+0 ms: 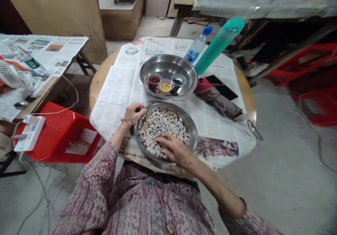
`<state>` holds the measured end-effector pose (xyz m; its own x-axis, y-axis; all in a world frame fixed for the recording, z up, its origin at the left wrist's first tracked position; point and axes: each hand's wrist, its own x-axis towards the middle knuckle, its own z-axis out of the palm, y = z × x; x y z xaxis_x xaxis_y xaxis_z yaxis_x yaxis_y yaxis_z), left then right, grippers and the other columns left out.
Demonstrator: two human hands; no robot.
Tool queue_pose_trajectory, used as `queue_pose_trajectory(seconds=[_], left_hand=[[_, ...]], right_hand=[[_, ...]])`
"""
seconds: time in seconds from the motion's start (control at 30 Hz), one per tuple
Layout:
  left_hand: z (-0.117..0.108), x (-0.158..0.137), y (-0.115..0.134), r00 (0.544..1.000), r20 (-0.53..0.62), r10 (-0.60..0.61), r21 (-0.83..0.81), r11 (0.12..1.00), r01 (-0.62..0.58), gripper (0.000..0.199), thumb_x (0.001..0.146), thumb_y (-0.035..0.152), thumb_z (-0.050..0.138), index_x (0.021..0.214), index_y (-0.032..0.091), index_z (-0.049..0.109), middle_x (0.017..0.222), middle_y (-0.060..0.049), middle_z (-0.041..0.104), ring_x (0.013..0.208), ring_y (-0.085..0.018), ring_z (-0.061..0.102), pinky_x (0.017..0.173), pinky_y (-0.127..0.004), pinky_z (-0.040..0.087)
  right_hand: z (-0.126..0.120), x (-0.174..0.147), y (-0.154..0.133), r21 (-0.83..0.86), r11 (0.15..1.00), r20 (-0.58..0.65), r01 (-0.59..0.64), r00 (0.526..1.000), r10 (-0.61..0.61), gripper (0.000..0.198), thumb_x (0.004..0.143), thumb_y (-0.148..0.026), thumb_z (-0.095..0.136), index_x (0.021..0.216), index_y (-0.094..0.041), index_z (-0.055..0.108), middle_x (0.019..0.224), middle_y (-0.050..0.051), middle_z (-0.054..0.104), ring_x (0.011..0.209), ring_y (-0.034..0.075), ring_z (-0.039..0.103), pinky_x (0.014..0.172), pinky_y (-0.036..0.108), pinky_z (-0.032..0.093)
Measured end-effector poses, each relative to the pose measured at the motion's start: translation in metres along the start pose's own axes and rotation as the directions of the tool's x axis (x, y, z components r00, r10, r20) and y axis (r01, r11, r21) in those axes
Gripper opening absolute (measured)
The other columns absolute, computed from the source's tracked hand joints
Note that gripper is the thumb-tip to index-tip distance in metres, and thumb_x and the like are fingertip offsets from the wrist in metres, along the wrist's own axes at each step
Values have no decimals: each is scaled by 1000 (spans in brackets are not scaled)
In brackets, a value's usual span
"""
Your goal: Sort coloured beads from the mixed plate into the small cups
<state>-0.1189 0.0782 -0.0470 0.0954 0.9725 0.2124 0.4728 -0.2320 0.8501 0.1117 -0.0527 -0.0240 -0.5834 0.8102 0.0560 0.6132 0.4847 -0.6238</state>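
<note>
In front of me a steel basin holds a loose mix of white, dark red, yellow and black grains and beans. My left hand, with a bracelet at its wrist, grips the basin's left rim. My right hand reaches over the near right side, fingers apart and lowered onto the mix; whether a grain sits at the fingertips cannot be made out. Behind stands a second steel basin with three clear cups: dark red beans, yellow grains and black beans.
Newspaper covers the round table. A bottle with a blue cap, a tall teal object, a folded umbrella and a dark flat device lie or stand right. Left are a red stool and a power strip.
</note>
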Motion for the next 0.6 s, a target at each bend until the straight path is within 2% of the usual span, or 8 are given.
queue_pose_trajectory(seconds=[0.1,0.2,0.3,0.4,0.47,0.53,0.6], left_hand=[[0,0,-1,1000,-1,9,2,1000,-9,14,76,29,66,79,16,70,60,3,59,57,-10,49,58,-23,42],[0,1,-2,1000,5,18,19,1000,-18,14,77,30,66,79,16,69,60,3,59,57,-10,50,57,-22,42],[0,1,-2,1000,2,19,22,1000,-19,14,77,30,65,79,17,69,61,2,60,58,-10,51,57,-22,42],[1,1,-2,1000,-10,17,15,1000,-16,14,77,30,65,79,17,69,61,3,60,57,-10,50,58,-22,43],[1,1,-2,1000,-14,16,15,1000,-15,14,77,30,64,78,17,68,60,3,59,57,-10,50,57,-22,42],[1,1,-1,1000,-10,18,13,1000,-18,14,76,30,65,78,17,68,59,3,58,56,-10,49,57,-22,42],[0,1,-1,1000,-3,20,7,1000,-20,14,76,30,65,78,17,69,58,4,57,55,-9,48,56,-22,41]], right_hand=[[4,20,5,-9,999,-46,-40,998,40,32,89,-7,43,109,-20,65,101,8,63,90,18,62,83,34,52],[3,45,7,-8,998,-128,-64,990,62,27,93,-12,43,104,-19,67,97,8,65,88,18,61,84,34,50],[3,67,-3,-56,998,-146,23,989,-31,23,94,-16,47,105,-19,66,101,9,66,96,20,58,89,36,48],[8,79,-15,-209,965,-79,156,981,-175,18,92,-23,55,105,-19,67,110,10,64,108,24,51,94,39,45],[10,82,-19,-313,932,-34,182,979,-203,16,92,-24,55,102,-20,67,111,10,63,108,24,50,94,41,44],[8,79,-14,-394,910,-45,131,986,-161,17,93,-24,52,98,-21,68,108,10,63,105,25,51,93,42,44],[0,71,-4,-434,900,-110,26,991,-82,19,94,-24,50,96,-20,68,109,11,63,106,26,50,92,42,44]])
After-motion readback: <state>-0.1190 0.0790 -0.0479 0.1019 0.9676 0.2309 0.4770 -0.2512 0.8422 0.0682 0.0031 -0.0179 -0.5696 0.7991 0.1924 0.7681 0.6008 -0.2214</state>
